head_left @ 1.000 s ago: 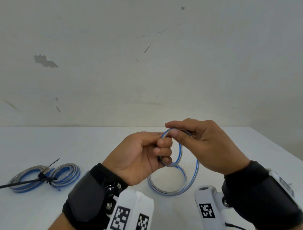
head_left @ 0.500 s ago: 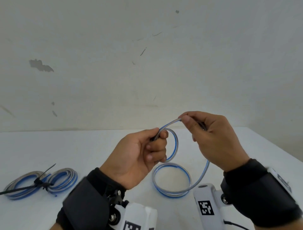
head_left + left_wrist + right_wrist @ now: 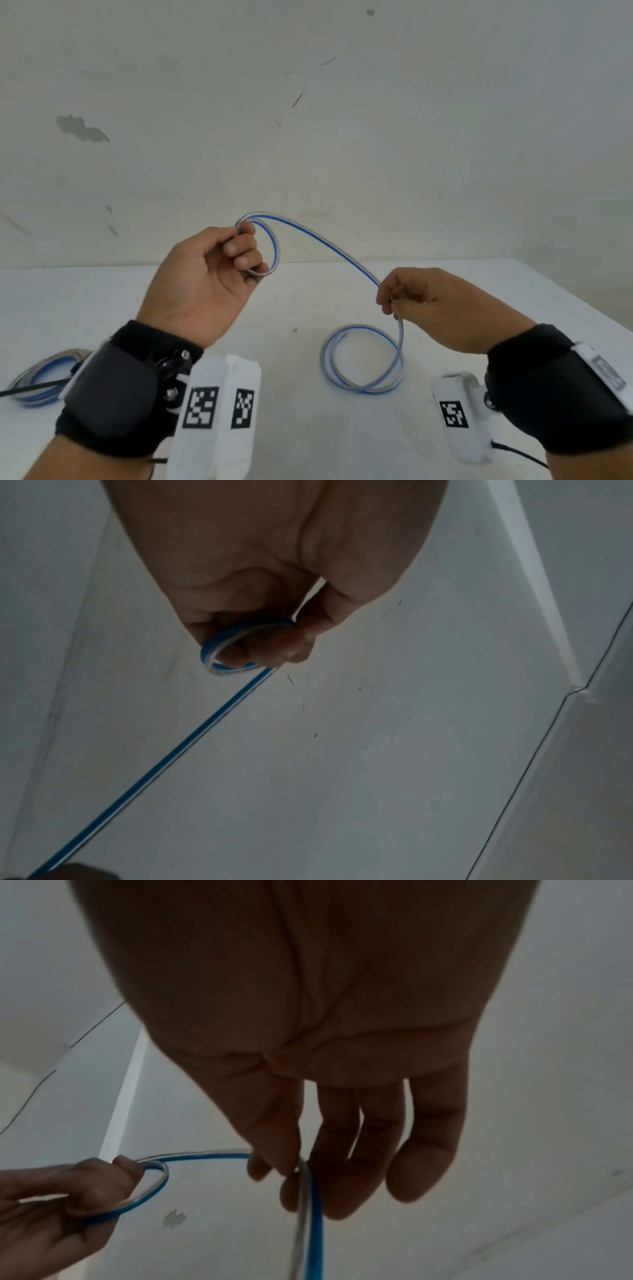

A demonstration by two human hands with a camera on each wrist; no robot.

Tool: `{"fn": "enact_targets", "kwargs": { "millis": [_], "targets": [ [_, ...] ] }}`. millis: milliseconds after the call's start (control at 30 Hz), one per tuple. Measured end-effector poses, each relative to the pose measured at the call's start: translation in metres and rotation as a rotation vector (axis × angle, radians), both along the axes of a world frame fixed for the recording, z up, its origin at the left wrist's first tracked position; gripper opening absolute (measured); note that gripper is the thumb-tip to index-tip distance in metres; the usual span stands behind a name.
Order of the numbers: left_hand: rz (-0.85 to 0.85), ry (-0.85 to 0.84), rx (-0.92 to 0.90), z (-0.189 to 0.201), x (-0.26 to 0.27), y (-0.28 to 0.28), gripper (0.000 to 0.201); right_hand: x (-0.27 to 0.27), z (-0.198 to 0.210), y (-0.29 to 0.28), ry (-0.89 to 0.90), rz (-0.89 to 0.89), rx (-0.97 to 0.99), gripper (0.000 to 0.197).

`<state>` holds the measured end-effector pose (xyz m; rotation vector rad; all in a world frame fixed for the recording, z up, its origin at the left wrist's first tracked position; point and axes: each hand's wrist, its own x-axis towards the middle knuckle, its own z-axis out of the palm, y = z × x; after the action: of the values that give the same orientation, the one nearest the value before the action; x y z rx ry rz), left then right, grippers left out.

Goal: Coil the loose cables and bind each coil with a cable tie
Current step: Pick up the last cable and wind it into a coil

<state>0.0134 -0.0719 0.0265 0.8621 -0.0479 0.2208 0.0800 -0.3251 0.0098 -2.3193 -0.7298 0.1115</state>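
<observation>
- The left hand (image 3: 202, 277) is raised above the white counter (image 3: 102, 301), its fingers curled round a small loop of the blue-and-white cable (image 3: 329, 246); the grip is narrow, with the loop's top pinched by the thumb and its lower arc resting against the curled fingers.
- From that loop the cable runs in a shallow arc down and to the right, into the right hand (image 3: 435, 308).
- The right hand pinches the cable between thumb and fingertips (image 3: 291, 1191), a tight grip; the other fingers hang fairly straight in the right wrist view.
- Below the right hand the cable drops to the counter and lies there in a loose round coil (image 3: 363, 359), between the two wrists.
- At the left edge of the counter lies another blue-and-white coil (image 3: 37, 377), partly hidden by the left wrist strap, with a black cable tie (image 3: 30, 389) sticking out leftwards.
- Behind the counter stands a pale wall (image 3: 308, 120) with scuffs and a chipped patch.
</observation>
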Motion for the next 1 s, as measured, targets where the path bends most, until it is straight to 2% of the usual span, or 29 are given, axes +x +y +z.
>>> {"fn": "enact_targets", "kwargs": {
  "millis": [200, 367, 433, 567, 633, 800, 1000],
  "targets": [
    [0.058, -0.016, 0.111, -0.003, 0.001, -0.003, 0.018, -0.008, 0.013, -0.007, -0.055, 0.077, 0.134, 0.05],
    [0.036, -0.042, 0.182, -0.006, 0.003, -0.011, 0.021, -0.01, 0.02, -0.012, -0.132, 0.054, 0.331, 0.02],
    [0.039, -0.035, 0.195, -0.008, 0.004, -0.013, 0.022, -0.009, 0.021, -0.014, -0.131, 0.063, 0.418, 0.03],
    [0.032, -0.022, 0.236, -0.011, 0.004, -0.019, 0.025, -0.01, 0.025, -0.012, -0.099, 0.002, 0.615, 0.027],
    [0.031, -0.025, 0.273, -0.013, 0.004, -0.023, 0.025, -0.012, 0.024, -0.009, -0.063, 0.008, 0.645, 0.03],
    [-0.007, -0.047, 0.341, -0.017, 0.001, -0.034, 0.022, -0.013, 0.021, 0.001, 0.166, 0.079, 0.74, 0.015],
    [-0.045, -0.056, 0.537, -0.023, 0.0, -0.046, 0.02, -0.024, 0.022, 0.016, 0.297, 0.132, 0.821, 0.045]
  ]
}}
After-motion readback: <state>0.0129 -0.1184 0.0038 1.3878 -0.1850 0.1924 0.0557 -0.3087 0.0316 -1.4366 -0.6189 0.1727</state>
